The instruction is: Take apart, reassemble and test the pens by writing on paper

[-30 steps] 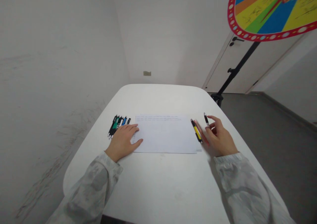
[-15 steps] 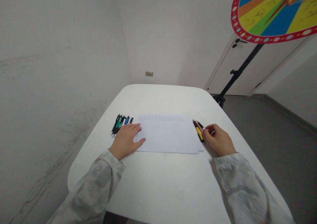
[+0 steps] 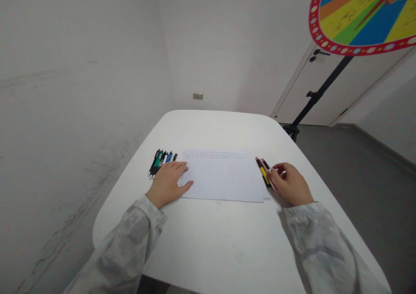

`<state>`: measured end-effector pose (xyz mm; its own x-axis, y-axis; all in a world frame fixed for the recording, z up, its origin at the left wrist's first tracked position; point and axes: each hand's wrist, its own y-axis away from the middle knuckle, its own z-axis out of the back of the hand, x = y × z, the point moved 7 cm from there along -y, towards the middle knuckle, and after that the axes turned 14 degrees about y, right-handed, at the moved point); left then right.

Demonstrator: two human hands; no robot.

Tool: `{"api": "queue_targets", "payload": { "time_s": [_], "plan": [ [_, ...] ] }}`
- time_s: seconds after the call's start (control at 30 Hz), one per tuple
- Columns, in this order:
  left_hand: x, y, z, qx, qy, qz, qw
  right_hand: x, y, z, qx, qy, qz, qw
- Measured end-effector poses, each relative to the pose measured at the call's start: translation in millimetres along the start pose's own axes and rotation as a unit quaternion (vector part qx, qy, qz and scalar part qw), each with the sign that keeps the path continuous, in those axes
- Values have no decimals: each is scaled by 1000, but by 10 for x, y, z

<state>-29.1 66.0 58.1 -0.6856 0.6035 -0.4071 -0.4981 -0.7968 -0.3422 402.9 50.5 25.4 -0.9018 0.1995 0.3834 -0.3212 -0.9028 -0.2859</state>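
My left hand (image 3: pixel 169 182) lies flat with its fingers stretched out on the left edge of a white sheet of paper (image 3: pixel 224 175) with faint lines of writing at its top. Just left of that hand, a row of several pens (image 3: pixel 160 160) with black, green and blue barrels lies on the white table (image 3: pixel 214 237). My right hand (image 3: pixel 290 183) rests at the sheet's right edge, its fingers curled and pinching a black pen (image 3: pixel 267 166) low at the tabletop, beside a yellow-and-black pen (image 3: pixel 264 175) that lies there.
A colourful prize wheel (image 3: pixel 364 17) on a black stand (image 3: pixel 312 97) stands behind the table at the right, in front of a white door (image 3: pixel 328 99). A white wall runs close along the left side. Grey floor lies to the right.
My right hand has lowered the black pen, held raised a second ago, down beside the yellow-and-black pen. The left hand has stayed on the paper; the view shifted slightly.
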Motion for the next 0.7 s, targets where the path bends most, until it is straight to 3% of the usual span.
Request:
{"api": "queue_targets", "payload": {
  "time_s": [0.13,0.27,0.43,0.57,0.7],
  "plan": [
    [-5,-12,17,-9,-1,1,1000,119,36,121,-48,4,38,998],
    [18,-31,72,-28,-12,15,999,506,163,218,-86,-24,162,983],
    [150,-25,252,-94,-58,97,989,1102,434,95,-21,-44,341,939],
    [287,20,368,-115,-108,180,971,1329,581,-18,45,-37,396,917],
    [339,43,360,-97,-135,194,967,1347,609,-27,57,-51,404,911]
  ]
}}
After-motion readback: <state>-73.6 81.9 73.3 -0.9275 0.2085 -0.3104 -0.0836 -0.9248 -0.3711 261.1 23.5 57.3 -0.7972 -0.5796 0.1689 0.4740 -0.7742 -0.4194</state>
